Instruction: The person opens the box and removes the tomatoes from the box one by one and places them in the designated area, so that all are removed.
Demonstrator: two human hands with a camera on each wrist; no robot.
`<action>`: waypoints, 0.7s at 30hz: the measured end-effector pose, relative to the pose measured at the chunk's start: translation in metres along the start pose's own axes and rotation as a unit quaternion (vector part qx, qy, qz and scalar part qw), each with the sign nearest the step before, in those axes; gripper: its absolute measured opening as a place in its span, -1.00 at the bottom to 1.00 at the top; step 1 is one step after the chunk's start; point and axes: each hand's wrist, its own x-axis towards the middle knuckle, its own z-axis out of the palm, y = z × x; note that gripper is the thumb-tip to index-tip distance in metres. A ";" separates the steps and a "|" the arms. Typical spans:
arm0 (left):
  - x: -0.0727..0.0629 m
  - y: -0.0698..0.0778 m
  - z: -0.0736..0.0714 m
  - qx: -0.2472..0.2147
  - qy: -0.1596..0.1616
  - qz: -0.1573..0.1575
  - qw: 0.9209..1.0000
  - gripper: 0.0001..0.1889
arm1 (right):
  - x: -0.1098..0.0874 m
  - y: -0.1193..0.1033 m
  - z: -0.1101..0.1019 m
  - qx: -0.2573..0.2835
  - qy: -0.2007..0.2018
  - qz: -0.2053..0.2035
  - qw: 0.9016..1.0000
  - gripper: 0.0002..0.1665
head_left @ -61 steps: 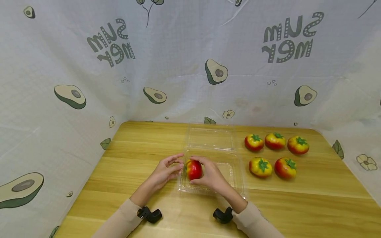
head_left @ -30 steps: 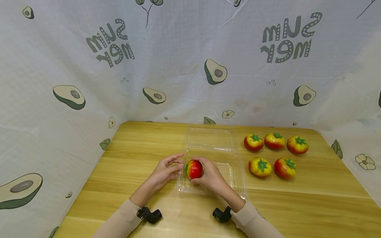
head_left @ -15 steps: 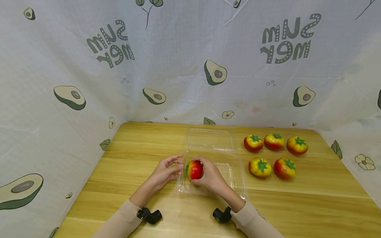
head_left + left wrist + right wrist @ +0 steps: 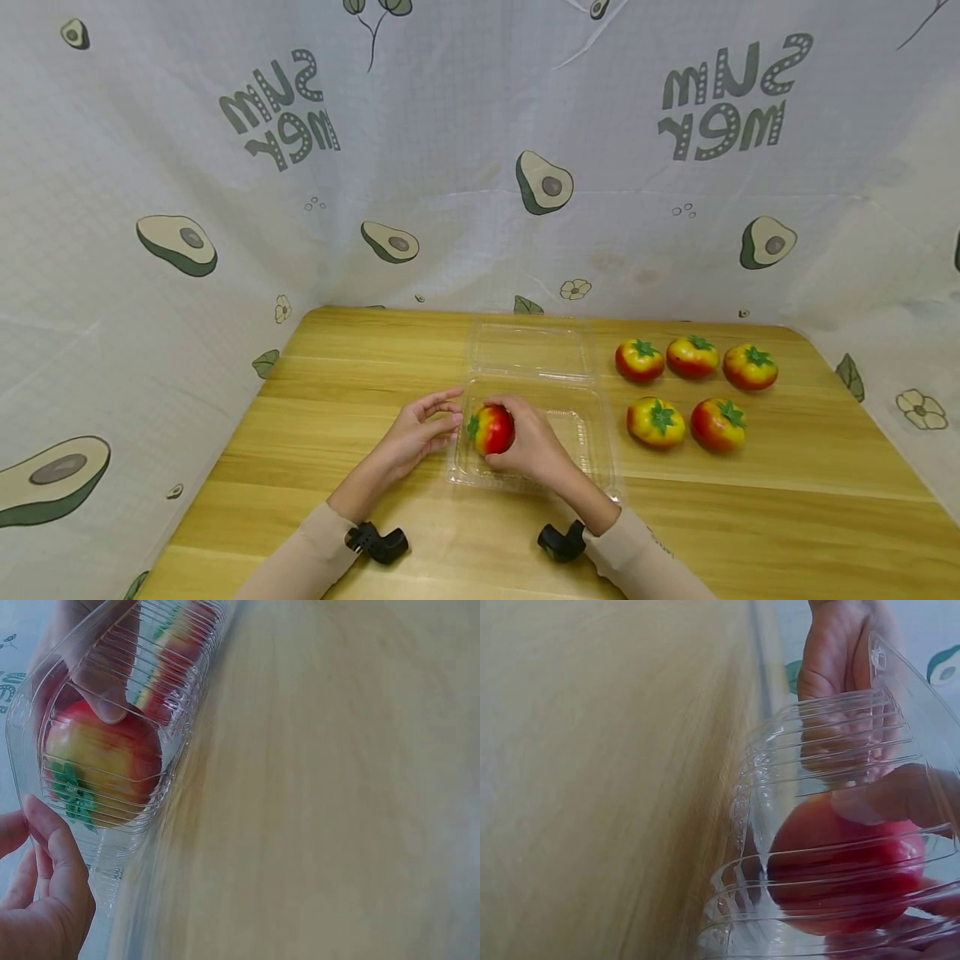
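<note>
My right hand [image 4: 529,437] grips a red-and-yellow tomato [image 4: 495,431] with a green leafy top, fingers on its far side and thumb on its near side. The tomato is inside the left part of an open clear plastic container [image 4: 534,482], its leafy top facing left. In the left wrist view, the tomato [image 4: 101,761] shows through the ribbed wall, under the right hand's fingers. My left hand [image 4: 412,429] is at the container's left edge, its thumb and index finger pinching the rim. Through the plastic in the right wrist view, the tomato [image 4: 844,870] looks mostly red.
Several more tomatoes [image 4: 718,425] stand in two rows on the wooden table [image 4: 330,367], right of the container. The clear lid [image 4: 532,348] lies folded back behind the container. A cloth [image 4: 450,150] printed with avocados hangs behind and beside the table.
The tomato has turned in my right hand, so its green top now shows on the left, and it has shifted slightly right. My left hand stays in place.
</note>
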 end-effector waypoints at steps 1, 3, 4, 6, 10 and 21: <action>0.000 0.000 0.000 0.001 0.000 0.000 1.000 -0.44 | 0.000 0.000 0.000 -0.001 0.000 0.001 1.000 -0.15; 0.001 0.000 0.000 0.004 -0.001 0.001 1.000 -0.44 | -0.001 -0.001 -0.001 -0.004 -0.001 -0.002 1.000 -0.15; 0.001 0.000 0.000 0.004 -0.002 0.002 1.000 -0.44 | -0.001 -0.001 -0.002 -0.004 -0.001 -0.005 1.000 -0.15; 0.001 -0.001 -0.001 0.006 -0.002 0.003 1.000 -0.44 | -0.001 -0.001 -0.002 -0.005 -0.002 -0.010 1.000 -0.16; 0.001 -0.002 -0.001 0.009 0.000 0.004 1.000 -0.44 | -0.002 -0.002 -0.003 0.003 -0.003 -0.006 1.000 -0.16; 0.002 -0.002 -0.001 0.007 -0.001 0.006 1.000 -0.45 | -0.002 -0.004 -0.008 0.031 0.010 0.024 0.999 -0.15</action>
